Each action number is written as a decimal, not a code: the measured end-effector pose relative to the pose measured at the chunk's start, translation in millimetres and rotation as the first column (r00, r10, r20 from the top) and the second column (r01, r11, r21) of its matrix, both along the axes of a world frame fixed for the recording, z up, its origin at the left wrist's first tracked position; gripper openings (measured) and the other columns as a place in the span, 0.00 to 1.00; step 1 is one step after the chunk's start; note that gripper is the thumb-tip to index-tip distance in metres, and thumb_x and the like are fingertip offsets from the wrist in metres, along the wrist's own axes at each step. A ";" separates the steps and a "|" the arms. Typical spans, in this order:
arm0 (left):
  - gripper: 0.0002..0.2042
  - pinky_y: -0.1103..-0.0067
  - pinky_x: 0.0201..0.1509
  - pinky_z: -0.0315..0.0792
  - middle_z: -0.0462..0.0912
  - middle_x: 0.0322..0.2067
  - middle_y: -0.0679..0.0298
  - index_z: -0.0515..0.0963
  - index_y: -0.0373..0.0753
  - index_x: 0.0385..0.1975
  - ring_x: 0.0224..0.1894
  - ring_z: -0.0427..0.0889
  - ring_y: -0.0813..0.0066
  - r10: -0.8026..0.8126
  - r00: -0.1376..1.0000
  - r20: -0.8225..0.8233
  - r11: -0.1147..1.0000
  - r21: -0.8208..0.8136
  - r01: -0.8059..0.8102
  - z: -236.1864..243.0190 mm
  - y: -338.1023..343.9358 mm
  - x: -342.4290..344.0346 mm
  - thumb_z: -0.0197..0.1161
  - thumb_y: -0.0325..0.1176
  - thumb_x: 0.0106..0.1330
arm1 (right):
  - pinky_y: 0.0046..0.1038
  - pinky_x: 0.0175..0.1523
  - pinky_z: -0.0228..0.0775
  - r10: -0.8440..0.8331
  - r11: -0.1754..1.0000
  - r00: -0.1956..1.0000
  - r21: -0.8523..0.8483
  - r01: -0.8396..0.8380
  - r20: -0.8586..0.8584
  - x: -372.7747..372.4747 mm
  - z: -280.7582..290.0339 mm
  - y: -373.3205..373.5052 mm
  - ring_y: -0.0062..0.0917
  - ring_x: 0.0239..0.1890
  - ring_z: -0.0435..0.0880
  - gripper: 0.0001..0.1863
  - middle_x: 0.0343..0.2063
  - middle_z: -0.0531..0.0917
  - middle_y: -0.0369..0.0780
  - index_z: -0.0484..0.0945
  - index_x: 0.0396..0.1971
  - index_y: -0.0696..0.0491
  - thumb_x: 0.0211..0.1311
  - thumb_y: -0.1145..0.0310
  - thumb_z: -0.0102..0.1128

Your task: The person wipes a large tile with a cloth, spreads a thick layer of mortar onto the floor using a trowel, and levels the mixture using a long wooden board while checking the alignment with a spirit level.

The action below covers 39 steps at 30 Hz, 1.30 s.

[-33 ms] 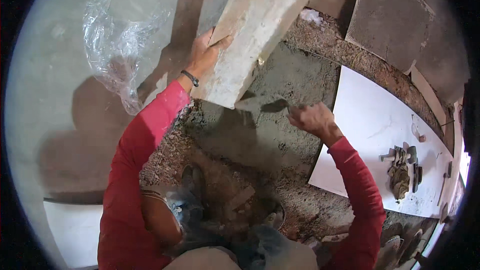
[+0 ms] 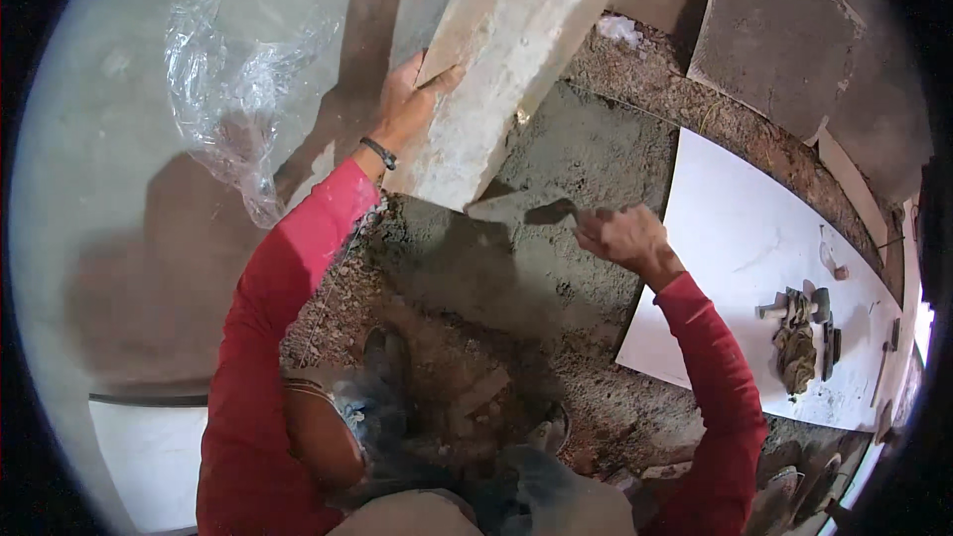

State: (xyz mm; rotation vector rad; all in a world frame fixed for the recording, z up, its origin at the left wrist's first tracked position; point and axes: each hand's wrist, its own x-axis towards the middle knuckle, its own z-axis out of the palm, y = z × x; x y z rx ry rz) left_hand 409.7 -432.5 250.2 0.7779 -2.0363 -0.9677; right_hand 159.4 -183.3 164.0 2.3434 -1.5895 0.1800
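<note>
My left hand (image 2: 407,107) is closed round the left edge of a long pale slab (image 2: 491,69), thumb on its top face. That slab slants from the upper middle down to a near corner above a bed of wet grey mortar (image 2: 596,159). In my right hand (image 2: 627,238) is the handle of a trowel (image 2: 506,205). Its flat blade points left, over the mortar, with the tip at or very near the slab's near corner; whether they touch I cannot tell. Shadow darkens the mortar below that corner.
Crumpled clear plastic film (image 2: 233,89) lies on the smooth floor at left. A white panel (image 2: 735,238) to the right bears a dirty cloth (image 2: 794,352) and a few small tools. Larger grey slabs (image 2: 779,35) lie at upper right. Loose rubble (image 2: 323,323) surrounds my feet.
</note>
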 end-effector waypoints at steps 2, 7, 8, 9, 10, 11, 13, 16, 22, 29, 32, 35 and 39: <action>0.21 0.82 0.49 0.70 0.83 0.44 0.68 0.78 0.35 0.52 0.43 0.76 0.82 -0.003 0.998 -0.063 1.000 -0.021 0.001 5.7 -2.5 -2.2 0.67 0.42 0.64 | 0.31 0.16 0.69 -0.113 0.981 0.974 -0.131 0.140 0.195 2.2 0.6 3.0 0.28 0.12 0.77 0.16 0.19 0.81 0.40 0.77 0.48 0.46 0.65 0.55 0.59; 0.20 0.78 0.49 0.73 0.85 0.42 0.62 0.78 0.33 0.49 0.44 0.80 0.79 0.026 0.995 -0.096 1.000 -0.008 -0.027 9.4 6.6 0.9 0.67 0.41 0.63 | 0.30 0.23 0.76 -0.258 0.948 0.917 -0.103 0.300 0.303 -9.8 25.4 -5.8 0.32 0.22 0.84 0.14 0.39 0.84 0.42 0.75 0.42 0.49 0.62 0.57 0.62; 0.20 0.78 0.49 0.73 0.85 0.42 0.62 0.78 0.33 0.49 0.44 0.80 0.79 0.030 0.994 -0.107 0.999 -0.015 -0.031 10.6 8.0 2.2 0.67 0.41 0.63 | 0.30 0.23 0.76 -0.305 0.941 0.903 -0.053 0.335 0.302 -11.5 29.4 -7.3 0.32 0.22 0.84 0.14 0.39 0.84 0.42 0.75 0.42 0.49 0.62 0.57 0.62; 0.21 0.78 0.49 0.73 0.85 0.41 0.62 0.78 0.32 0.49 0.43 0.80 0.79 0.042 0.998 -0.044 0.997 -0.061 -0.045 12.1 9.3 2.0 0.67 0.41 0.63 | 0.34 0.23 0.75 -0.270 0.963 0.952 0.043 0.266 0.143 -12.1 32.1 -8.8 0.34 0.22 0.84 0.16 0.34 0.84 0.42 0.75 0.43 0.50 0.63 0.55 0.60; 0.22 0.77 0.48 0.74 0.85 0.41 0.62 0.78 0.32 0.50 0.43 0.80 0.78 0.073 0.997 0.025 0.991 -0.112 -0.069 13.7 11.1 4.2 0.67 0.42 0.63 | 0.37 0.23 0.75 -0.241 0.949 0.969 0.197 0.246 -0.049 -11.5 33.4 -9.1 0.35 0.23 0.85 0.19 0.30 0.84 0.42 0.75 0.44 0.52 0.64 0.53 0.57; 0.22 0.77 0.46 0.74 0.85 0.39 0.62 0.78 0.32 0.50 0.40 0.81 0.77 0.108 0.994 0.034 0.988 -0.116 -0.103 14.2 12.4 1.8 0.67 0.43 0.63 | 0.38 0.25 0.77 -0.201 0.945 0.975 0.244 0.217 -0.092 -10.3 33.7 -9.3 0.37 0.25 0.85 0.18 0.31 0.84 0.41 0.75 0.44 0.51 0.65 0.53 0.55; 0.22 0.77 0.45 0.74 0.85 0.39 0.62 0.78 0.33 0.50 0.40 0.81 0.77 0.119 0.990 0.069 0.986 -0.128 -0.110 15.8 14.3 0.8 0.67 0.44 0.63 | 0.39 0.26 0.77 -0.251 0.968 0.961 0.050 0.246 0.120 -5.4 29.8 -6.9 0.38 0.26 0.85 0.17 0.32 0.84 0.41 0.76 0.45 0.49 0.65 0.53 0.54; 0.22 0.77 0.46 0.74 0.85 0.39 0.62 0.79 0.34 0.49 0.41 0.81 0.78 0.173 0.959 0.225 0.985 -0.040 -0.168 16.3 15.3 -3.0 0.67 0.44 0.63 | 0.40 0.27 0.78 -0.291 0.954 0.942 -0.021 0.299 0.164 -0.2 21.8 -2.4 0.38 0.27 0.86 0.16 0.35 0.84 0.41 0.76 0.47 0.45 0.66 0.52 0.53; 0.23 0.80 0.53 0.70 0.82 0.47 0.65 0.76 0.32 0.54 0.47 0.77 0.79 0.006 1.000 -0.029 1.000 0.028 -0.005 14.8 9.7 -3.1 0.67 0.41 0.65 | 0.37 0.23 0.75 -0.262 0.965 0.964 0.036 0.260 0.043 -12.7 13.1 -2.7 0.33 0.19 0.83 0.17 0.33 0.84 0.37 0.76 0.47 0.46 0.65 0.52 0.57; 0.20 0.81 0.46 0.70 0.82 0.38 0.70 0.78 0.32 0.49 0.40 0.76 0.82 -0.081 0.979 -0.189 0.969 0.214 0.121 8.8 4.4 8.5 0.63 0.42 0.67 | 0.35 0.22 0.73 -0.218 0.937 0.976 0.274 0.215 -0.020 -13.2 -5.9 20.7 0.29 0.17 0.81 0.17 0.23 0.82 0.36 0.77 0.40 0.47 0.63 0.50 0.59; 0.22 0.83 0.44 0.68 0.80 0.35 0.73 0.79 0.32 0.48 0.37 0.73 0.83 0.003 0.992 -0.123 0.999 0.047 0.002 14.0 5.5 20.4 0.62 0.47 0.67 | 0.34 0.22 0.70 -0.250 0.961 0.934 -0.053 0.272 0.254 3.2 14.1 42.8 0.26 0.15 0.76 0.19 0.19 0.81 0.38 0.80 0.44 0.51 0.66 0.51 0.57; 0.23 0.83 0.43 0.67 0.79 0.34 0.73 0.80 0.32 0.46 0.37 0.73 0.83 0.061 0.985 -0.161 0.998 0.034 -0.056 17.8 11.2 28.5 0.62 0.50 0.66 | 0.37 0.27 0.72 -0.505 0.792 0.323 0.281 0.541 0.800 11.5 75.3 47.5 0.40 0.20 0.80 0.20 0.21 0.76 0.53 0.73 0.47 0.58 0.71 0.55 0.50; 0.24 0.82 0.43 0.68 0.80 0.34 0.71 0.80 0.31 0.46 0.37 0.73 0.83 0.065 0.979 -0.195 0.997 -0.027 -0.071 13.5 20.2 23.5 0.64 0.50 0.65 | 0.29 0.20 0.71 -0.198 0.962 -0.106 0.214 0.169 0.974 -18.3 185.7 26.7 0.24 0.14 0.75 0.20 0.21 0.75 0.36 0.73 0.38 0.56 0.70 0.52 0.48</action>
